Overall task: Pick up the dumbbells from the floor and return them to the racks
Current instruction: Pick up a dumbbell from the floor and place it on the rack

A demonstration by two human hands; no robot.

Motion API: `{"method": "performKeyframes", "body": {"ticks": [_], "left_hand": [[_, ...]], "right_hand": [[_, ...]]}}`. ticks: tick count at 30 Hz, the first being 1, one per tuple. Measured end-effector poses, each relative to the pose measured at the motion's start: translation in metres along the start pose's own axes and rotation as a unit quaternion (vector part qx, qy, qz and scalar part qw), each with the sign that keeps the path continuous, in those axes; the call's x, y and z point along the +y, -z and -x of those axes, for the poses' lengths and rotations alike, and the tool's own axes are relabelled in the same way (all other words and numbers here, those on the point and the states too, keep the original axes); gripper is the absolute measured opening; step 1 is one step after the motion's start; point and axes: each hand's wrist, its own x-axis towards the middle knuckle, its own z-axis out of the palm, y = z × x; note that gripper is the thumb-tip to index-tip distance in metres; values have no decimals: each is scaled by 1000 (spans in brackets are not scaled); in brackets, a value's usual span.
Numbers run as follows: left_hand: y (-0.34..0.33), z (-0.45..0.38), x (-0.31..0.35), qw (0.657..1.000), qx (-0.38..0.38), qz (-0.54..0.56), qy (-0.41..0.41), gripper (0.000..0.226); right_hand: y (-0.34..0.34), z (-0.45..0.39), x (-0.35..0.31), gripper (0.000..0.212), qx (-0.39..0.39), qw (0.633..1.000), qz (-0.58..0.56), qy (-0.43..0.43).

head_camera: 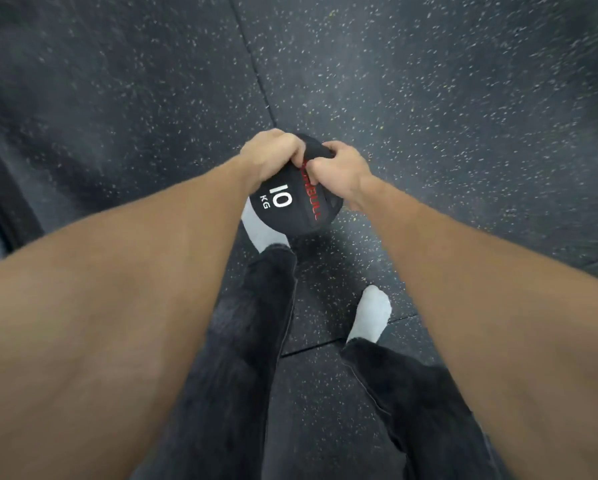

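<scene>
A black round weight [292, 202] marked "10 KG" in white, with red lettering down its side, hangs in front of me above the floor. My left hand [271, 154] and my right hand [339, 168] are both closed over its top handle, side by side and touching. The handle itself is mostly hidden under my fingers. No rack is in view.
Dark speckled rubber floor tiles [429, 98] with seams spread all around. My legs in black trousers and feet in white socks [372, 315] stand right under the weight. A dark edge [3, 202] runs along the far left.
</scene>
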Motion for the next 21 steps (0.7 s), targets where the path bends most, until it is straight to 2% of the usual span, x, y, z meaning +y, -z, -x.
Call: {"method": "performKeyframes", "body": {"ticks": [2,5,9,12,15,17,19,21], "left_hand": [[9,-2,10,999,-43,14,-6,28],[26,-11,16,997,-70,27,10,43],[23,-22,-2,988,-53,142,26,58],[20,-25,-18,982,-51,175,56,72],[21,-35,-15,971,-71,213,82,60],[23,-35,-7,973,-79,196,89,54],[23,-30,-3,975,-83,183,96,57],[23,-21,2,978,-77,165,97,59]], "right_hand": [[1,-3,-6,59,12,1000,-27,-10],[3,-12,-11,55,9,996,-84,-24],[-6,-13,2,50,4,975,-219,-33],[-15,-8,14,64,-6,946,-311,-95],[-17,-14,8,81,-11,925,-354,-134],[-13,-17,4,84,-38,925,-354,-134],[-7,-13,-2,77,-65,929,-341,-129],[-1,-7,-6,85,-56,931,-334,-136]]}}
